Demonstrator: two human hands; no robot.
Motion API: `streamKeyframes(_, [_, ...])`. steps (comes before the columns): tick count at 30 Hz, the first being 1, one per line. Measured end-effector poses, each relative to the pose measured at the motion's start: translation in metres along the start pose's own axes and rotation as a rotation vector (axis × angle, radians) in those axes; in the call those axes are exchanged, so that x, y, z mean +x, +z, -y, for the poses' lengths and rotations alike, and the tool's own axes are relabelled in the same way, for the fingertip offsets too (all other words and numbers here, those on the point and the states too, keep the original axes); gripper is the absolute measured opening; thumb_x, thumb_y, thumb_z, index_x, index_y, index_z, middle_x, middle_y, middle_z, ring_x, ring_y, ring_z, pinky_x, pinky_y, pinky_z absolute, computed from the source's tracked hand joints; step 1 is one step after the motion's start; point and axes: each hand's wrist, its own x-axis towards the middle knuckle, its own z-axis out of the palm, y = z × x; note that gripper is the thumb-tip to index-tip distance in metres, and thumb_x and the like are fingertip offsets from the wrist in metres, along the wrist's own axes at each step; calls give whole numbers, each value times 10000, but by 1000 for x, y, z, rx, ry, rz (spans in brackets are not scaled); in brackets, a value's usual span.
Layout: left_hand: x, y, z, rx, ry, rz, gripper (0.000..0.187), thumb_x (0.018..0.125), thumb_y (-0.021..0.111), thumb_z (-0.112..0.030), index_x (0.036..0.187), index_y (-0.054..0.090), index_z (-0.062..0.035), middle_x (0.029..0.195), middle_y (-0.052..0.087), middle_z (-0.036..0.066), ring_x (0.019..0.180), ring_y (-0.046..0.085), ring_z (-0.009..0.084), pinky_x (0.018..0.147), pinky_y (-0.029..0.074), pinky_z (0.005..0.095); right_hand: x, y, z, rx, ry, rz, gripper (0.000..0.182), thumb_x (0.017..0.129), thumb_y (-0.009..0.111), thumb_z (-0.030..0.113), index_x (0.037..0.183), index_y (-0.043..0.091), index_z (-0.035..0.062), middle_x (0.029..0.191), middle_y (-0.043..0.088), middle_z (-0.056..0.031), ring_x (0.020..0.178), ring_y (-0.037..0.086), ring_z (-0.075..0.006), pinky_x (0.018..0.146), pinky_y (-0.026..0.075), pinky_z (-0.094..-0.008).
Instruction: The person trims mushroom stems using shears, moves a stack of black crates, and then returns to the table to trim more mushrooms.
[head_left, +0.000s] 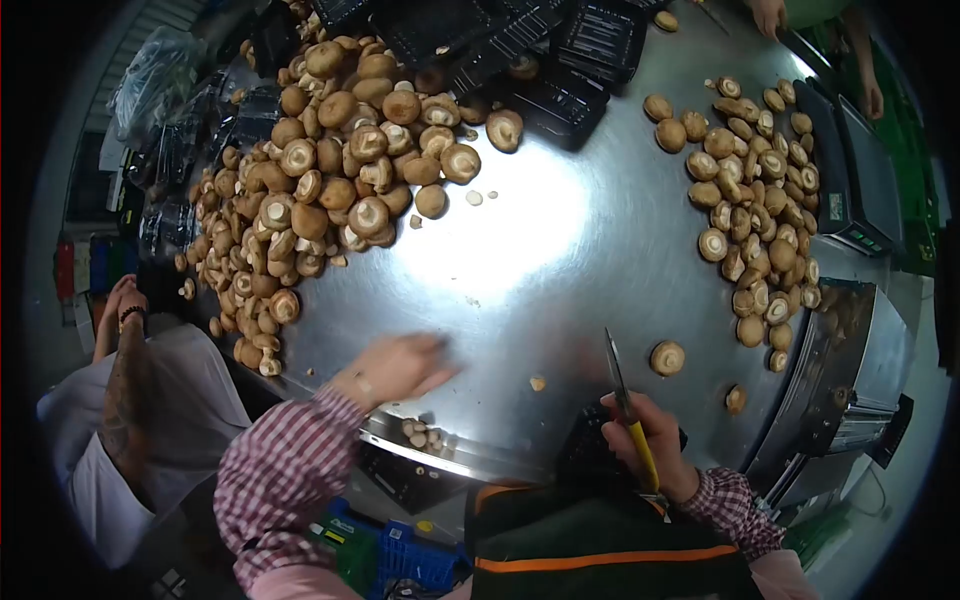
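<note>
My right hand (655, 440) is closed around the yellow handle of a knife (640, 450), its blade pointing up and away over the steel table. A dark object (585, 440) lies against that hand at the table's near edge. My left hand (400, 368) is over the near left part of the table, blurred by motion, fingers and thumb reaching to the right with a gap between them and nothing visible in it. Several cut stem pieces (422, 433) lie just below it. One small scrap (538, 383) rests between the hands. A single mushroom (667, 358) sits beyond the knife.
A large heap of brown mushrooms (330, 170) covers the left side; another pile (760, 210) spreads at the right. Black plastic trays (560, 100) are stacked at the back. A dark scale-like device (850, 170) stands far right. Other people's hands show at left (120, 300) and top right (770, 15).
</note>
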Motion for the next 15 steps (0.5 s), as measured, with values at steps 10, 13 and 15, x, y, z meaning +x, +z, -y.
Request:
streamKeyframes(10, [101, 54, -46, 93, 20, -127, 667, 787, 556, -535, 1290, 447, -110, 1365, 360, 190, 1259, 323, 369, 1027, 224, 548, -16, 2, -8, -152, -123, -105, 336, 782, 674, 9, 1095, 551, 14, 701, 565, -3, 614, 517, -49, 571, 419, -196])
streamKeyframes(13, [6, 98, -58, 117, 432, 10, 423, 707, 643, -338, 1070, 569, -134, 1159, 497, 92, 1114, 435, 266, 928, 359, 438, -13, 5, -10, 1, 14, -66, 304, 815, 653, 26, 1100, 548, 12, 679, 512, 24, 586, 455, -37, 540, 390, -195])
streamKeyframes(15, [-55, 83, -39, -67, 524, 211, 255, 666, 625, -230, 903, 609, -137, 1043, 515, 45, 1018, 465, 218, 852, 403, 377, -12, 7, -8, 15, 10, -39, 305, 814, 653, 25, 1100, 548, 11, 682, 516, 24, 584, 456, -36, 537, 390, -195])
